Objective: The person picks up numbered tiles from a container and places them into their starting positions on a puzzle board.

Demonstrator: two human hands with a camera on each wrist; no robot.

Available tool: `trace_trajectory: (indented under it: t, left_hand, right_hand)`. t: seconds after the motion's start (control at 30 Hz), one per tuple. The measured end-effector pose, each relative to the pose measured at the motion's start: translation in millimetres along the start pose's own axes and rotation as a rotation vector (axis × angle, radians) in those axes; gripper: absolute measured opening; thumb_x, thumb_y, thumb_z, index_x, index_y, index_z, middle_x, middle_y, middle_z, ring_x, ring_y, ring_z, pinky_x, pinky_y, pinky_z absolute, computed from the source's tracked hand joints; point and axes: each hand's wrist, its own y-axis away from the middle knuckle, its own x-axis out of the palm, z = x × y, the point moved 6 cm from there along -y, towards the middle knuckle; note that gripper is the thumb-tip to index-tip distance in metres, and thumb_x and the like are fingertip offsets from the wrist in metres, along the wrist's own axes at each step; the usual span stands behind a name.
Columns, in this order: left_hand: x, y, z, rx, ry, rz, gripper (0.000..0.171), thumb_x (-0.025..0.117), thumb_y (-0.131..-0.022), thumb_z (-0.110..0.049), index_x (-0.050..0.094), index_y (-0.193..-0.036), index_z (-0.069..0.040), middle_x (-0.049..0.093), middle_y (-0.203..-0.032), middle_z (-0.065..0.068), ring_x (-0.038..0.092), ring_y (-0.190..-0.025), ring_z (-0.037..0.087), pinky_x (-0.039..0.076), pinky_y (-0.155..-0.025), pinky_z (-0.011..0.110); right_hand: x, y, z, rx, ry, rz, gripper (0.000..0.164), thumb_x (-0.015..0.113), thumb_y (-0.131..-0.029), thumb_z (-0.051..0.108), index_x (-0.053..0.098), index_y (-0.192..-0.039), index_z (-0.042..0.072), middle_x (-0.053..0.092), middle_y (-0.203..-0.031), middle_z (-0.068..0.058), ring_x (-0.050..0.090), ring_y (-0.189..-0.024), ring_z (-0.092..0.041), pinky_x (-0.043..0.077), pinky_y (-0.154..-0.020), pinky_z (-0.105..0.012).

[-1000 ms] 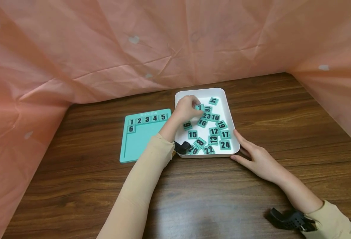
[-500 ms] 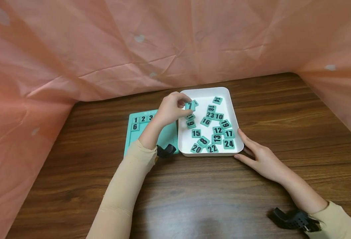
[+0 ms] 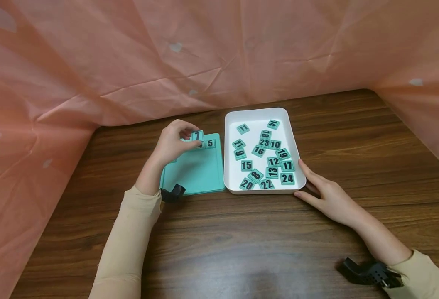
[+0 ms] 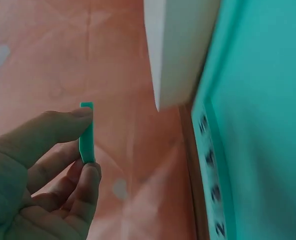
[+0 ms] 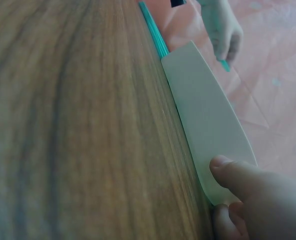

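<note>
In the head view my left hand (image 3: 173,141) pinches a turquoise tile with a black 7 (image 3: 197,136) above the top row of a turquoise board (image 3: 194,174). The left wrist view shows that tile edge-on (image 4: 87,132) between thumb and fingers. On the board a 5 tile (image 3: 209,143) is visible; the hand hides much of the rest. My right hand (image 3: 329,199) rests against the near right corner of a white tray (image 3: 256,192), thumb on the front wall and index finger along the side. Several loose number tiles lie in the tray, including an 11 (image 3: 243,128) and a 24 (image 3: 287,179).
Board and tray stand side by side on a brown wood-grain table (image 3: 241,241). A pink cloth (image 3: 219,54) with pale hearts hangs behind and at both sides. Each wrist wears a black device, such as the right one (image 3: 370,274).
My left hand has carried the 7 tile leftward out of the tray to above the board. The right hand has stayed at the tray's corner.
</note>
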Motion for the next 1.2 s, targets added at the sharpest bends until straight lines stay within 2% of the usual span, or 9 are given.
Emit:
trace_trajectory:
  t: [0.2, 0.53, 0.9, 1.2]
  left_hand:
    - [-8.0, 10.6, 26.9, -0.069, -0.062, 0.023, 0.031, 0.076, -0.082, -0.011, 0.067, -0.109, 0.001, 0.052, -0.110, 0.016, 0.055, -0.090, 0.028, 0.048, -0.079, 0.040]
    - [-2.6, 20.0, 63.1, -0.148, -0.132, 0.092, 0.031, 0.076, -0.081, -0.011, 0.069, -0.108, 0.003, 0.053, -0.106, 0.016, 0.054, -0.091, 0.029, 0.048, -0.078, 0.040]
    - [7.8, 20.9, 78.1, -0.203, -0.160, 0.113, 0.030, 0.075, -0.082, -0.010, 0.069, -0.108, 0.004, 0.053, -0.103, 0.016, 0.051, -0.091, 0.028, 0.045, -0.075, 0.037]
    - [9.6, 21.4, 82.6, -0.227, -0.185, 0.086, 0.030, 0.075, -0.082, -0.009, 0.069, -0.109, 0.004, 0.055, -0.104, 0.018, 0.052, -0.092, 0.029, 0.046, -0.076, 0.039]
  right_hand:
    - [0.7, -0.2, -1.2, 0.007, 0.006, 0.006, 0.081, 0.067, -0.090, 0.019, 0.017, -0.153, 0.013, 0.028, -0.149, -0.025, 0.045, -0.124, -0.037, 0.025, -0.091, 0.001]
    - [0.8, -1.7, -0.4, 0.003, 0.015, 0.003, 0.081, 0.068, -0.090, 0.020, 0.018, -0.153, 0.013, 0.029, -0.149, -0.025, 0.046, -0.123, -0.036, 0.024, -0.091, 0.001]
    - [1.6, -1.4, -1.5, 0.002, -0.003, 0.008, 0.081, 0.067, -0.090, 0.018, 0.017, -0.153, 0.012, 0.028, -0.149, -0.026, 0.047, -0.122, -0.036, 0.027, -0.089, 0.000]
    - [1.3, -0.7, -2.8, 0.002, -0.010, 0.006, 0.081, 0.068, -0.090, 0.017, 0.017, -0.153, 0.011, 0.027, -0.150, -0.025, 0.046, -0.123, -0.037, 0.029, -0.089, -0.001]
